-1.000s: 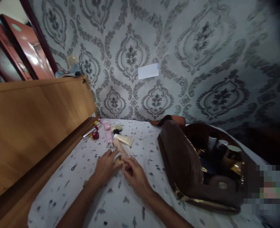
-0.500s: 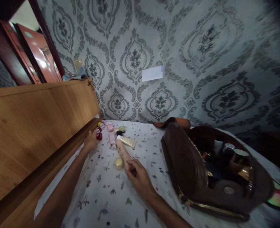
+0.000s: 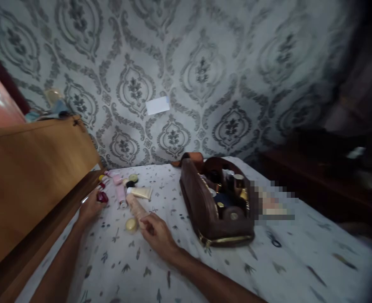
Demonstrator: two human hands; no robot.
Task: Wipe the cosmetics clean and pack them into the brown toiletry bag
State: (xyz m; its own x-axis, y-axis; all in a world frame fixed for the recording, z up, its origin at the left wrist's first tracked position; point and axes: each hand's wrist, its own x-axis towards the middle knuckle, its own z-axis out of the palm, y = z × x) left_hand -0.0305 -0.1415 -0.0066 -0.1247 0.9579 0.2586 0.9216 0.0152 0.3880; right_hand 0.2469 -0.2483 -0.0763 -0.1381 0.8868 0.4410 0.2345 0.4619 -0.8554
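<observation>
In the head view, the left hand (image 3: 90, 207), on the left, is at the red jar (image 3: 102, 197); I cannot tell whether its fingers grip it. The right hand (image 3: 157, 235) pinches the near end of the beige tube (image 3: 136, 207), just right of the yellow jar (image 3: 131, 225). Farther right stands the open bag (image 3: 195, 206).

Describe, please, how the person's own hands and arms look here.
The left hand and right hand are bare, without gloves. No sleeve shows on the left forearm or right forearm as far as they are in view, and no watch or bracelet can be made out at either wrist. The fingers are too blurred to tell about rings.
</observation>
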